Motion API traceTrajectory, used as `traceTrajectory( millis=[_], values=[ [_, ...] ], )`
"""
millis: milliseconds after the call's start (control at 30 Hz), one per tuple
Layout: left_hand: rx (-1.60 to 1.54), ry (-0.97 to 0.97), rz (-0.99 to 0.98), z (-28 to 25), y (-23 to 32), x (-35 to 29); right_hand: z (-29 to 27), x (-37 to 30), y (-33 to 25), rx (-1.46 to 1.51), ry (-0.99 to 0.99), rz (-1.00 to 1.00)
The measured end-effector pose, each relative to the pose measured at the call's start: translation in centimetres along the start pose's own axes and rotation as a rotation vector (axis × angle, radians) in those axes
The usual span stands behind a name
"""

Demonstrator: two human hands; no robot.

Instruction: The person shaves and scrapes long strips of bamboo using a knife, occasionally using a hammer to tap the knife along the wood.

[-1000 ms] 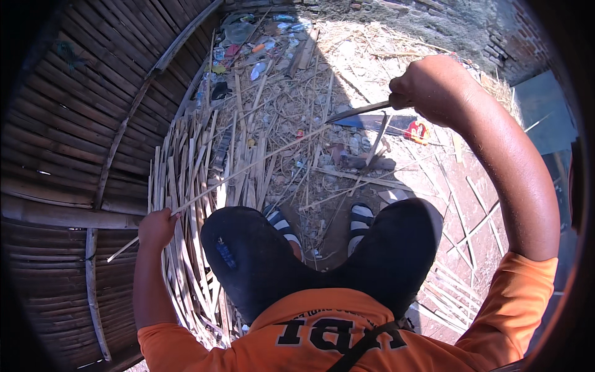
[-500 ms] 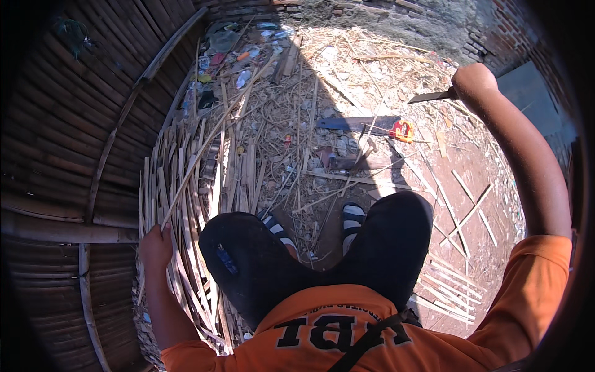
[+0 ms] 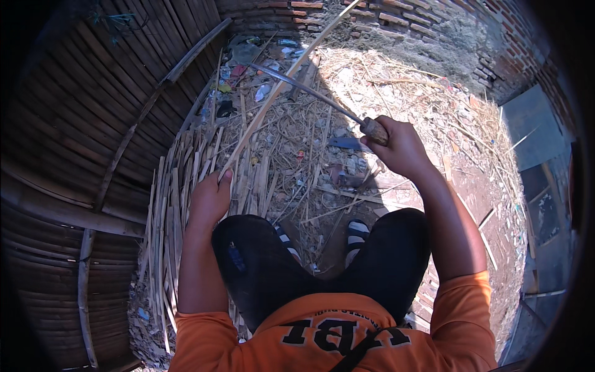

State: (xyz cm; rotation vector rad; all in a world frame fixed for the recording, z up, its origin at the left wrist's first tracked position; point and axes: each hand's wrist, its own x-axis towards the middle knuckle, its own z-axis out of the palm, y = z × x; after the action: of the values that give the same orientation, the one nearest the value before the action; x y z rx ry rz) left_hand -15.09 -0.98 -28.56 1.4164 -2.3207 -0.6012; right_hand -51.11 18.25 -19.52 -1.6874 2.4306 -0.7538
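Observation:
A long pale bamboo strip (image 3: 273, 99) slants up and away from my left hand (image 3: 211, 197), which is closed on its near end. My right hand (image 3: 400, 147) grips the wooden handle (image 3: 374, 131) of a machete (image 3: 316, 95). Its long narrow blade points to the far left and crosses the strip in view. Whether blade and strip touch, I cannot tell. Behind my right hand a saw (image 3: 348, 143) lies on the ground, its handle hidden.
More bamboo strips (image 3: 162, 229) are heaped on the left beside a slatted wall (image 3: 68, 118). Shavings (image 3: 372, 71) and litter (image 3: 263, 92) cover the ground ahead, up to a brick wall (image 3: 396, 18). Grey panels (image 3: 530, 127) lean at the right.
My right hand has swung in from the far right with the machete, bringing the blade across the strip. My left hand has moved right and forward, lifting the strip.

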Motion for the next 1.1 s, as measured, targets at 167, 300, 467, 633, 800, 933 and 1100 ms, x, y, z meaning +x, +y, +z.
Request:
traceTrajectory(
  millis=[167, 300, 467, 633, 800, 933, 1100],
  values=[
    [-0.004, -0.108, -0.014, -2.6, 3.3, -3.6, 6.3, 0.7, -2.2, -0.135, -0.008, -0.302],
    [0.01, -0.174, -0.118, -3.1, 2.7, -7.8, 7.9, 1.6, 1.0, -0.051, 0.022, -0.128],
    [-0.016, -0.201, -0.12, -2.3, 4.6, -11.0, 9.4, -0.3, -2.2, -0.116, -0.055, -0.419],
    [0.043, -0.211, -0.148, -1.4, 3.8, -13.2, 8.7, 1.1, 1.4, 0.131, -0.28, -0.249],
    [-0.037, -0.185, -0.184, -0.6, 2.1, -15.9, 11.1, -2.3, -1.5, 0.084, -0.21, -0.406],
    [0.01, -0.181, -0.212, -1.4, 1.7, -18.0, 9.5, -0.8, 0.4, 0.057, -0.19, -0.261],
    [0.132, -0.187, -0.243, -2.2, 0.6, -20.4, 9.6, -1.0, 1.3, -0.073, -0.182, -0.239]
  ],
)
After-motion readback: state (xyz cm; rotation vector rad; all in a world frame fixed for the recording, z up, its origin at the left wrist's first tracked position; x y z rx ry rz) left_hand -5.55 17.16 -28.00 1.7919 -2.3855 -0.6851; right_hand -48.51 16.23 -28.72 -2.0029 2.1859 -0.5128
